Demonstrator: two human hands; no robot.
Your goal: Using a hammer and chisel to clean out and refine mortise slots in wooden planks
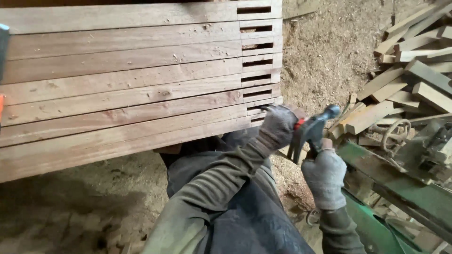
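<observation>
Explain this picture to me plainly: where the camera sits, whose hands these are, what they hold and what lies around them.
The single picture comes from a camera worn on the person's head, looking down at their own gloved hands. The left hand rests at the corner of a panel of wooden slats, notched along its right edge. The right hand grips a hammer, its claw head close to that corner. Sawdust covers the floor. At the right lie a pile of wood offcuts and a green machine.

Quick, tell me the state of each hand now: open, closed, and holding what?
Left hand: gloved, closed at the end of the stacked wooden boards; what it grips cannot be told.
Right hand: gloved, closed on the hammer.
</observation>
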